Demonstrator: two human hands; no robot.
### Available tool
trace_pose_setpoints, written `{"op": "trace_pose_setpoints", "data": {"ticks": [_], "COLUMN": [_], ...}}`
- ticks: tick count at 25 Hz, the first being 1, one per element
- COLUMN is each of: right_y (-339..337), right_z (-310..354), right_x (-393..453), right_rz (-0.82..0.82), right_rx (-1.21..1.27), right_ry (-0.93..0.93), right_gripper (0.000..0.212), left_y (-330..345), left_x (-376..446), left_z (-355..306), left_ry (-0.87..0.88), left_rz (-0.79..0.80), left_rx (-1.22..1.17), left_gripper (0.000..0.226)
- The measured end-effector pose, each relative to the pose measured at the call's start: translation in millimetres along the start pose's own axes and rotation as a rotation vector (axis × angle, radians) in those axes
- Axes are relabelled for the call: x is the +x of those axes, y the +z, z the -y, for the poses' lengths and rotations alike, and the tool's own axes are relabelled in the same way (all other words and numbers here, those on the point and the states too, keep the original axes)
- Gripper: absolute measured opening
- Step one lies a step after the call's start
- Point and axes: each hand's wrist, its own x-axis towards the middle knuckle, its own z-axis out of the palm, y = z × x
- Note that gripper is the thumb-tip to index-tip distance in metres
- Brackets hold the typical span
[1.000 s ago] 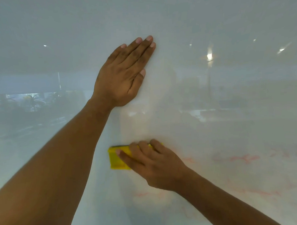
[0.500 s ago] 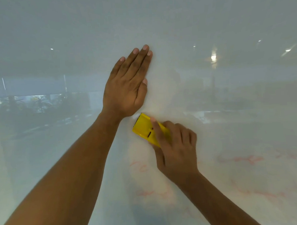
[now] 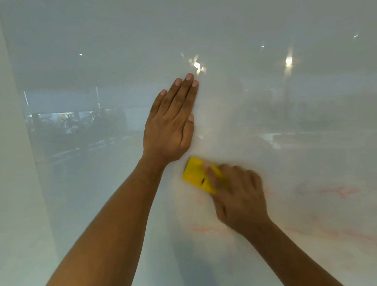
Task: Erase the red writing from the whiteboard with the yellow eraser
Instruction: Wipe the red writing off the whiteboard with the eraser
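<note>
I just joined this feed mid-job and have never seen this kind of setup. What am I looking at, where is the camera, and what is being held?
There is no machine here: a person works with bare hands, and the single camera sits on their head, looking forward and down. The left hand lies flat and open against the glossy white whiteboard. The right hand, blurred, presses a yellow rectangular eraser to the board just below the left hand. Faint smeared red writing shows to the right and lower down. The grey shapes are reflections.

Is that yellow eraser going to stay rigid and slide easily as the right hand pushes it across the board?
Probably rigid: the yellow eraser keeps straight edges under the right hand. It likely glides easily, since the whiteboard looks glossy. It seems light, steered with fingertips.
</note>
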Motion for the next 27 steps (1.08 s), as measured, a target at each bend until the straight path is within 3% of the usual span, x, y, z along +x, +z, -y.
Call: {"op": "trace_pose_setpoints", "data": {"ticks": [1, 2, 5, 6, 9, 10, 12, 13, 16, 17, 20, 21, 23, 24, 27], "right_y": [0.3, 3.2, 5.4, 6.6, 3.9, 3.8, 1.1, -0.1, -2.8, -1.0, -1.0, -0.5, -4.0, -3.4, -9.1], "right_z": [1.1, 9.5, 30.0, 23.6, 20.8, 29.5, 34.0, 25.4, 13.5, 20.7, 24.9, 14.4, 5.5, 10.3, 12.7], "right_x": [3.9, 1.2, -27.5, -31.4, -24.7, -30.9, -46.3, -46.6, -33.0, -36.0, -57.3, -60.9, -59.5, -64.2, -85.8], "right_rz": [-0.023, -0.016, 0.109, 0.100, 0.007, 0.025, 0.074, 0.079, -0.028, -0.031, 0.083, 0.073, -0.001, -0.017, 0.061], "right_rx": [0.046, 0.066, 0.035, 0.027, 0.103, 0.106, 0.079, 0.066, 0.113, 0.095, 0.026, -0.003, 0.007, -0.004, -0.053], "right_ry": [0.201, 0.250, -0.276, -0.271, 0.247, 0.199, -0.114, -0.144, 0.366, 0.351, -0.199, -0.167, 0.223, 0.308, -0.102], "right_gripper": [0.062, 0.062, 0.065, 0.062, 0.054, 0.056, 0.061, 0.060, 0.055, 0.057, 0.062, 0.061, 0.058, 0.059, 0.073], "left_y": [0.5, 0.2, -0.6, -0.5, 0.6, 0.5, 0.2, 0.1, -0.1, -0.1, 0.3, 1.2, 3.6, 5.1, 10.0], "left_x": [-3.6, -7.0, -17.7, -22.7, -30.3, -32.6, -40.4, -46.5, -64.9, -68.1, -71.2, -72.5, -73.7, -73.5, -72.6], "left_z": [0.5, 1.0, 0.3, 0.3, 1.6, 0.6, -2.1, -3.7, -8.8, -10.4, -12.0, -12.3, -16.4, -20.6, -37.6], "left_ry": [-0.005, -0.011, -0.030, -0.037, -0.050, -0.058, -0.076, -0.090, -0.130, -0.134, -0.138, -0.142, -0.161, -0.179, -0.240], "left_rz": [-0.001, 0.000, 0.017, 0.020, 0.010, 0.008, 0.009, 0.012, 0.011, 0.006, 0.009, 0.007, -0.008, -0.015, -0.024], "left_rx": [0.007, 0.015, 0.015, 0.014, 0.013, 0.011, 0.000, -0.004, -0.015, -0.017, -0.020, -0.016, -0.001, 0.004, 0.005], "left_gripper": [0.062, 0.061, 0.061, 0.061, 0.061, 0.062, 0.063, 0.064, 0.066, 0.067, 0.067, 0.067, 0.066, 0.067, 0.068]}}
